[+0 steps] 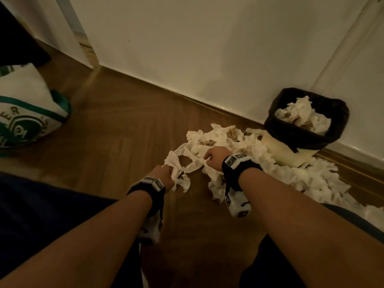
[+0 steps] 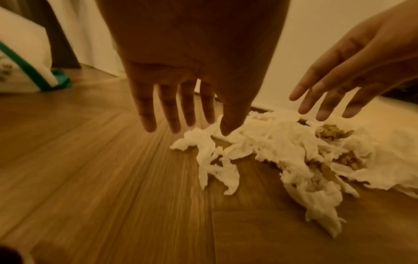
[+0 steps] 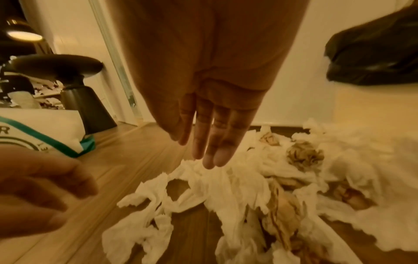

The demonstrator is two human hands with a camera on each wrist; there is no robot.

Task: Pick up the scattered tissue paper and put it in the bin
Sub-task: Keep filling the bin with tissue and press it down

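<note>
Both hands reach down over the near edge of the tissue heap.

The crumpled white tissue paper [image 1: 245, 161] sprawls on the brown wooden floor [image 1: 116, 142] beside the black-lined bin [image 1: 307, 123], itself partly filled. The left hand [image 2: 178, 76] has straight, spread fingers, thumb tip at the nearest strip. The right hand [image 3: 212, 114] hangs flat just above the heap, fingers together.

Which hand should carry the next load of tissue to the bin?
Right, probably. The right hand is over the thick tissue pile, on the bin's side; the left hand is at the far edge.
</note>
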